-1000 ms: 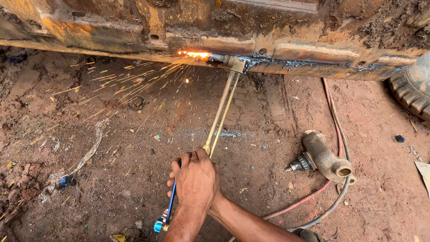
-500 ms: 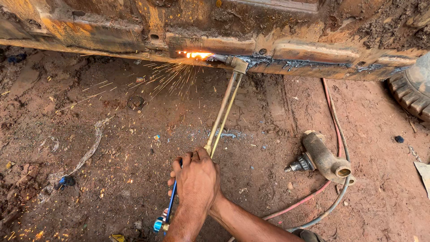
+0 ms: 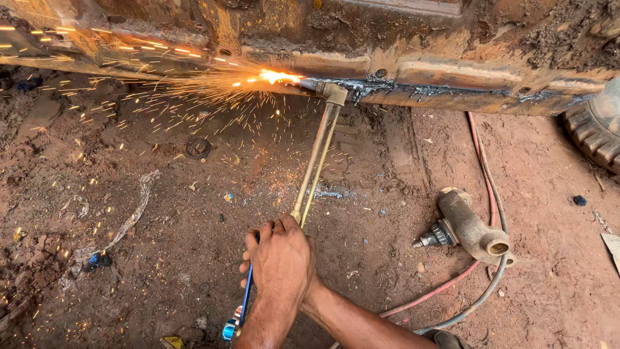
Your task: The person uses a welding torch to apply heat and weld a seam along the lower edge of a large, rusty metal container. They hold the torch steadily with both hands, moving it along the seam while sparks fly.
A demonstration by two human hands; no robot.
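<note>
Torch (image 3: 316, 161) of brass tubes is running from your grip up to the rusty steel beam (image 3: 452, 77), its angled head touching the beam's lower edge just left of a rough, dark cut line. At the tip a bright orange flame (image 3: 279, 76) is burning against the metal, and sparks (image 3: 181, 90) are spraying out to the left, across the beam's face and down over the red dirt ground (image 3: 400, 194).

In the head view, only one of your hands is showing, and from the way the forearm comes in at the lower right I cannot tell for sure which it is; it reads as your right hand (image 3: 282, 265). It is wrapping tight around the torch handle, fingers curled together over the grip and knuckles facing up. A blue lever (image 3: 244, 304) is lying along the handle under your fingers, ending in a blue knob near the bottom edge.

Your other hand is not appearing anywhere.

To the right of your arm, a red hose (image 3: 481, 161) and a grey hose (image 3: 491, 291) are trailing together over the dirt and curving back toward you. A rusty pipe fitting (image 3: 470, 227) is lying beside them, well apart from the torch. A tyre (image 3: 597, 132) is sitting at the right edge, under the beam. A small dark ring (image 3: 198, 147) is resting on the ground among the falling sparks.
</note>
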